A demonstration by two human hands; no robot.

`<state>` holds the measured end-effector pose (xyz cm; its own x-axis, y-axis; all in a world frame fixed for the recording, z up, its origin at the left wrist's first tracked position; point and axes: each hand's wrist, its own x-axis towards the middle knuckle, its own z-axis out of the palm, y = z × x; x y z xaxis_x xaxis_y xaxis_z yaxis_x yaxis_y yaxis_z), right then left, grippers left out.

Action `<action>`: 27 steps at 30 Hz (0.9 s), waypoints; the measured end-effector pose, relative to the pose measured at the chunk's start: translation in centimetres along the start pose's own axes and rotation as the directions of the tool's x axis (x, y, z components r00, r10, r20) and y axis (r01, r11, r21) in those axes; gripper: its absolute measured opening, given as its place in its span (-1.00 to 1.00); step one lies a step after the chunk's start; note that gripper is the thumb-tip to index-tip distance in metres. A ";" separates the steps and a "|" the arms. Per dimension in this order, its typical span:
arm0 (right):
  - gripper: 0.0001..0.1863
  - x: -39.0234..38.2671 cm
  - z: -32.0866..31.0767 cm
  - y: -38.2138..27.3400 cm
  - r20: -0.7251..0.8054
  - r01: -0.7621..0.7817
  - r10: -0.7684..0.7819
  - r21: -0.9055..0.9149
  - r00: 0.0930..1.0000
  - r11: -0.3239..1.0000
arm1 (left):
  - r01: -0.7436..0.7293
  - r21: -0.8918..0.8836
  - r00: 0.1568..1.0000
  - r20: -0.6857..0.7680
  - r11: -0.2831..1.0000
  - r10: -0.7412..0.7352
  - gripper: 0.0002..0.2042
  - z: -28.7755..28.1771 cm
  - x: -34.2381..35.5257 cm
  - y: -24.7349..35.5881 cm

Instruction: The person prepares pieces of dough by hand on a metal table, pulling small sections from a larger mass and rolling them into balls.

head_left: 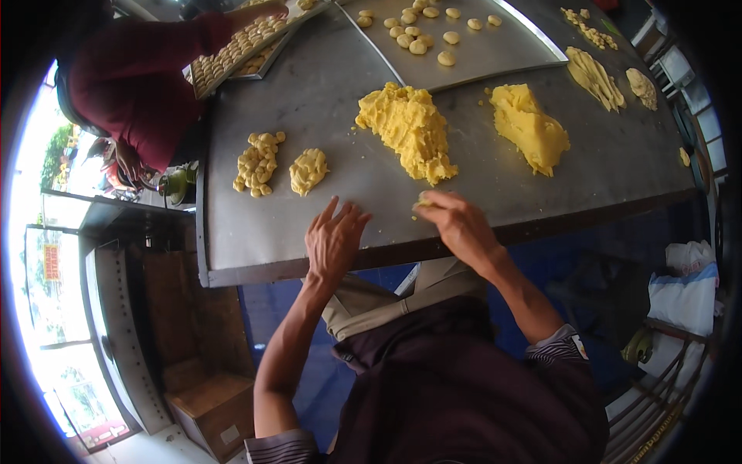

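My left hand (332, 240) is at the near part of the steel table, fingers apart and curved, holding nothing, below a small pile of pale dough pieces (308, 170). My right hand (452, 224) pinches a small yellow bit (423, 201) just below a rough yellow mound (406, 131), with crumbs nearby. A smoother yellow mound (529, 127) lies to its right. A lumpy cluster of pale dough pieces (257, 162) lies to the left.
A co-worker in maroon (131, 85) reaches over trays of dough rounds (232, 50). A metal tray (495, 54) holds several rounds at the back. More dough (591, 77) lies at right. A wooden box (212, 410) stands below left, white sacks (680, 294) at right.
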<state>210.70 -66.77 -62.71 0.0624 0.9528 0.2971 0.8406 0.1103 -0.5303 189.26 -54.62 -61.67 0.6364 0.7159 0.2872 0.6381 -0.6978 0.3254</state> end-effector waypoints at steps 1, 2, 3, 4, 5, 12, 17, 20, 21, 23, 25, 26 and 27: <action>-0.69 0.2 0.6 -0.2 0.025 0.056 -0.057 0.025 0.998 0.998 | 0.011 0.074 0.998 0.060 0.997 -0.015 -0.80 -0.5 1.3 0.7; -0.69 0.3 0.7 -0.6 0.045 0.052 -0.054 0.044 0.998 0.998 | -0.008 0.047 1.000 -0.023 0.999 0.009 -0.77 0.2 2.6 -0.1; -0.70 0.6 0.5 -0.9 0.071 0.049 -0.054 0.061 0.996 0.997 | -0.024 0.021 0.994 -0.109 0.999 0.027 -0.75 1.4 3.9 -1.2; -0.70 1.0 0.4 -0.8 0.094 0.047 -0.053 0.073 0.994 0.996 | -0.058 0.076 0.985 -0.159 0.995 0.069 -0.74 2.8 4.9 -1.9; -0.72 1.4 0.6 -0.2 0.032 0.035 -0.041 0.167 0.999 0.985 | -0.083 0.136 0.972 -0.206 0.987 0.110 -0.72 4.2 5.5 -2.6; -0.72 1.9 -0.4 0.6 -0.027 -0.138 0.152 0.284 0.988 0.949 | -0.229 -0.034 0.964 -0.148 0.973 0.222 -0.67 5.5 8.0 -4.8; -0.59 -0.6 -0.2 1.8 0.093 -0.322 0.371 0.712 0.924 0.624 | -0.341 0.124 0.926 -0.125 0.932 0.356 -0.71 5.6 7.5 -4.3; -0.55 -0.5 -1.1 0.8 0.030 -0.251 0.271 0.486 0.962 0.837 | -0.261 0.185 0.933 -0.204 0.948 0.297 -0.78 5.9 8.4 -4.3; -0.55 -0.5 -1.5 0.4 0.010 -0.199 0.207 0.323 0.978 0.925 | -0.238 0.195 0.935 -0.220 0.951 0.279 -0.80 5.7 7.4 -4.4; -0.57 -1.2 -1.2 0.2 0.014 -0.167 0.166 0.109 0.986 0.980 | -0.136 0.379 0.918 -0.299 0.915 0.260 -0.87 6.2 5.8 -3.9; -0.58 -1.0 -1.0 -0.1 0.029 -0.102 0.101 0.003 0.994 0.995 | -0.069 0.346 0.969 -0.200 0.936 0.145 -0.87 6.7 5.2 -3.1; -0.59 -0.3 -0.8 -0.4 0.042 -0.056 0.056 0.006 0.998 0.998 | -0.033 0.332 0.985 -0.147 0.943 0.086 -0.87 6.6 5.0 -2.8; -0.59 0.4 -0.5 -0.8 0.054 -0.010 0.009 0.010 0.998 1.000 | -0.003 0.246 0.985 -0.166 0.969 0.045 -0.85 6.2 5.0 -2.9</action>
<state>210.33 -66.61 -61.73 0.0409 0.9678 0.2485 0.8348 0.1036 -0.5408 193.26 -49.19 -66.80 0.5835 0.6780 0.4471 0.7234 -0.6841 0.0932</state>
